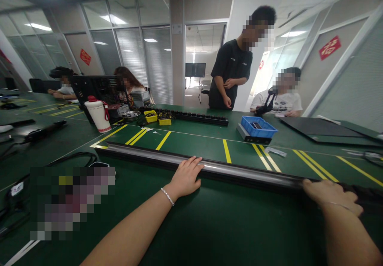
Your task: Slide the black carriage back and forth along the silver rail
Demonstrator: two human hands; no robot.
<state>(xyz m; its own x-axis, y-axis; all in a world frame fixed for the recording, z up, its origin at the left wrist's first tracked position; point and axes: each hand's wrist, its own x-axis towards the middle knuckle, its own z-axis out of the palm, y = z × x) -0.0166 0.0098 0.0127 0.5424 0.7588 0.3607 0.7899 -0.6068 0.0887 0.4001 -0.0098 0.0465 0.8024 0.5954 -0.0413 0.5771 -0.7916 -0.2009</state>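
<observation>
Left hand [187, 176] flat, fingers spread open atop long grey metal rail [239, 172] lying across green table mat [227, 226]; further right, right hand [330, 196] curled over same rail, grip underneath hidden; best pressing evenly at both ends, keeping rail from rolling beyond fingertips toward yellow lines [226, 151].

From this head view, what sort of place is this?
Likely an electronics assembly workshop inside an office: a green bench mat with yellow marking lines, small yellow parts bins, a blue parts tray, glass partitions behind. Both hands, left hand and right hand, rest on a long metal rail.
</observation>
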